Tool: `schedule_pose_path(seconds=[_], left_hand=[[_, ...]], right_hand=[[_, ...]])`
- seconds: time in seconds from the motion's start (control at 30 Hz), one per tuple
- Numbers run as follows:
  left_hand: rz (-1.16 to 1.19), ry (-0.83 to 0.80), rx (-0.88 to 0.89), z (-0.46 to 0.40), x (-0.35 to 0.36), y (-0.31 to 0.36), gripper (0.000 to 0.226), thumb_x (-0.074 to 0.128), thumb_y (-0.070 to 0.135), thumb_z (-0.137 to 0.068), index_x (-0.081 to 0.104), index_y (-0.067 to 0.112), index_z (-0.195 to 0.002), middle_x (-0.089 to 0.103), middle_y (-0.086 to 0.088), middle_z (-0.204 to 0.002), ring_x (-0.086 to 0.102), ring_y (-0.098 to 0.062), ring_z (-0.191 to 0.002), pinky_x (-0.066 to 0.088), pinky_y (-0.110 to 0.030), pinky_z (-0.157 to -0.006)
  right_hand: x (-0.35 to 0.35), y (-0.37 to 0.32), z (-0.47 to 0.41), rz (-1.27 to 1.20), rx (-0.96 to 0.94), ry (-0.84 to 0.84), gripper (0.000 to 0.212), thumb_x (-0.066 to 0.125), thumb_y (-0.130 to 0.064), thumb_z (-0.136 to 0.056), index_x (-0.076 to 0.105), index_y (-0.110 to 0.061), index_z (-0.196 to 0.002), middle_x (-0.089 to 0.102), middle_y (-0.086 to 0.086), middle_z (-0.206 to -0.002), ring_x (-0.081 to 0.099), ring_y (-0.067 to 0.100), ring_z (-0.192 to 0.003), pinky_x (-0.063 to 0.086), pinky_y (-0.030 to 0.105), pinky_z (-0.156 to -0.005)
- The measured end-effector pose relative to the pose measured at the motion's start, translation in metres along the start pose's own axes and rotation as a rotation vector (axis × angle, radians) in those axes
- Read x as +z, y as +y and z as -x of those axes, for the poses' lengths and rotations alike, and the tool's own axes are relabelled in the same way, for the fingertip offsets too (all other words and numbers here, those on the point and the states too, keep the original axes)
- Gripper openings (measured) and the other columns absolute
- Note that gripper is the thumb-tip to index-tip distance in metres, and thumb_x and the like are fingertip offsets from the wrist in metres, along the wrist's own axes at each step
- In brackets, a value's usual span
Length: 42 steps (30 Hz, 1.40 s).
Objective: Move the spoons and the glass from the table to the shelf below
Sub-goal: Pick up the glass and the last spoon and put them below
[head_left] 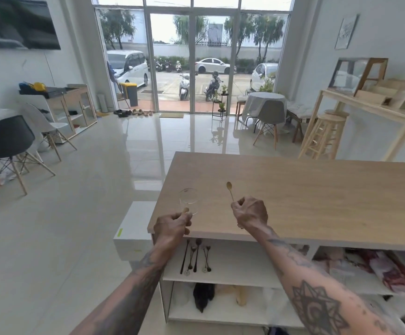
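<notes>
My left hand [172,226] grips a clear glass [188,200] near its base, held tilted just over the near left corner of the wooden table [305,189]. A small gold tip shows at the fingers; I cannot tell what it is. My right hand [249,212] is closed on the handle of a gold spoon [229,189], its bowl pointing up and away above the tabletop. On the white shelf below [232,267], several dark long-handled spoons [196,257] lie side by side at the left end.
A white box [133,228] stands on the floor against the table's left side. The lower shelf holds a dark object [202,297] and pale items. Red-and-white cloth [385,269] fills the right compartment. Chairs and a stool stand farther off on the tiled floor.
</notes>
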State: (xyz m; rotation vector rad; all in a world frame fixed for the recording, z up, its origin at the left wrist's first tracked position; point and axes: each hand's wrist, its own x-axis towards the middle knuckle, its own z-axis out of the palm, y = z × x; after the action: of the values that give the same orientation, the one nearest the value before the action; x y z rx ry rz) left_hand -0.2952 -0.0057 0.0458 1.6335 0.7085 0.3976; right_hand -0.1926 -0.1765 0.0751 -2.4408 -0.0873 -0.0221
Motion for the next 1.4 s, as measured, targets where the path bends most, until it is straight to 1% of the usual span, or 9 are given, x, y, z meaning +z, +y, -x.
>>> schedule_pose_path(seconds=[0.13, 0.37, 0.7, 0.77, 0.83, 0.97, 1.1, 1.27, 1.4], left_hand=[[0.005, 0.005, -0.04, 0.018, -0.003, -0.033, 0.025, 0.078, 0.029, -0.082, 0.072, 0.022, -0.058, 0.071, 0.005, -0.054, 0.062, -0.011, -0.048, 0.053, -0.025, -0.055], [-0.075, 0.003, -0.114, 0.046, -0.014, -0.106, 0.016, 0.075, 0.031, -0.085, 0.074, 0.026, -0.07, 0.074, 0.003, -0.065, 0.062, -0.006, -0.047, 0.054, -0.019, -0.052], [-0.221, -0.002, -0.277, 0.005, 0.003, -0.224, 0.034, 0.07, 0.042, -0.087, 0.077, 0.011, -0.075, 0.077, -0.012, -0.076, 0.063, -0.017, -0.055, 0.048, -0.025, -0.059], [-0.228, 0.007, -0.293, -0.023, 0.021, -0.244, 0.03, 0.069, 0.041, -0.088, 0.076, 0.013, -0.078, 0.078, -0.009, -0.079, 0.063, -0.016, -0.053, 0.046, -0.02, -0.05], [-0.229, 0.005, -0.29, -0.051, 0.04, -0.264, 0.028, 0.068, 0.039, -0.089, 0.077, 0.013, -0.084, 0.077, -0.007, -0.08, 0.063, -0.017, -0.053, 0.046, -0.02, -0.049], [-0.219, 0.045, -0.331, -0.108, 0.079, -0.315, 0.027, 0.07, 0.038, -0.088, 0.076, 0.012, -0.087, 0.076, -0.005, -0.078, 0.062, -0.015, -0.048, 0.05, -0.019, -0.049], [-0.254, 0.047, -0.353, -0.161, 0.115, -0.361, 0.028, 0.067, 0.036, -0.09, 0.074, 0.01, -0.084, 0.075, -0.005, -0.081, 0.057, -0.008, -0.04, 0.038, -0.012, -0.033], [-0.404, 0.043, -0.305, -0.199, 0.141, -0.387, 0.034, 0.059, 0.045, -0.093, 0.069, 0.024, -0.069, 0.079, -0.001, -0.083, 0.071, -0.017, -0.061, 0.051, -0.02, -0.05], [-0.402, 0.051, -0.249, -0.209, 0.15, -0.395, 0.036, 0.06, 0.044, -0.094, 0.068, 0.026, -0.064, 0.075, 0.004, -0.07, 0.067, -0.009, -0.047, 0.053, -0.019, -0.048]], right_hand=[[0.022, 0.023, 0.021, 0.018, 0.025, -0.067, 0.025, 0.059, -0.031, -0.094, 0.076, -0.013, -0.096, 0.066, 0.003, -0.078, 0.062, 0.021, -0.07, 0.041, 0.019, -0.056], [0.069, 0.066, 0.061, 0.075, 0.071, -0.148, 0.029, 0.058, -0.03, -0.091, 0.072, -0.012, -0.073, 0.071, 0.007, -0.077, 0.065, 0.024, -0.072, 0.048, 0.028, -0.06], [0.182, 0.147, 0.051, 0.027, 0.254, -0.288, 0.025, 0.062, -0.033, -0.089, 0.077, -0.013, -0.094, 0.07, 0.004, -0.085, 0.067, 0.024, -0.082, 0.057, 0.033, -0.077], [0.21, 0.169, 0.028, 0.017, 0.276, -0.313, 0.024, 0.06, -0.029, -0.09, 0.071, -0.015, -0.074, 0.064, 0.001, -0.07, 0.062, 0.021, -0.067, 0.053, 0.026, -0.062], [0.235, 0.189, 0.002, 0.083, 0.263, -0.321, 0.041, 0.055, -0.023, -0.09, 0.048, -0.016, -0.05, 0.047, -0.003, -0.049, 0.044, 0.015, -0.046, 0.036, 0.022, -0.043], [0.299, 0.229, -0.055, 0.183, 0.23, -0.379, 0.042, 0.052, -0.017, -0.087, 0.04, -0.016, -0.047, 0.039, -0.005, -0.044, 0.035, 0.008, -0.039, 0.029, 0.009, -0.027], [0.359, 0.254, -0.098, 0.256, 0.172, -0.419, 0.031, 0.049, -0.027, -0.09, 0.061, -0.013, -0.066, 0.049, -0.005, -0.053, 0.053, 0.013, -0.055, 0.033, 0.015, -0.039], [0.406, 0.261, -0.134, 0.26, 0.163, -0.368, 0.029, 0.048, -0.029, -0.092, 0.071, -0.012, -0.092, 0.07, 0.004, -0.087, 0.067, 0.02, -0.084, 0.037, 0.02, -0.058], [0.42, 0.258, -0.148, 0.24, 0.206, -0.32, 0.031, 0.049, -0.025, -0.092, 0.072, -0.007, -0.104, 0.073, 0.009, -0.111, 0.07, 0.024, -0.103, 0.043, 0.024, -0.068]])
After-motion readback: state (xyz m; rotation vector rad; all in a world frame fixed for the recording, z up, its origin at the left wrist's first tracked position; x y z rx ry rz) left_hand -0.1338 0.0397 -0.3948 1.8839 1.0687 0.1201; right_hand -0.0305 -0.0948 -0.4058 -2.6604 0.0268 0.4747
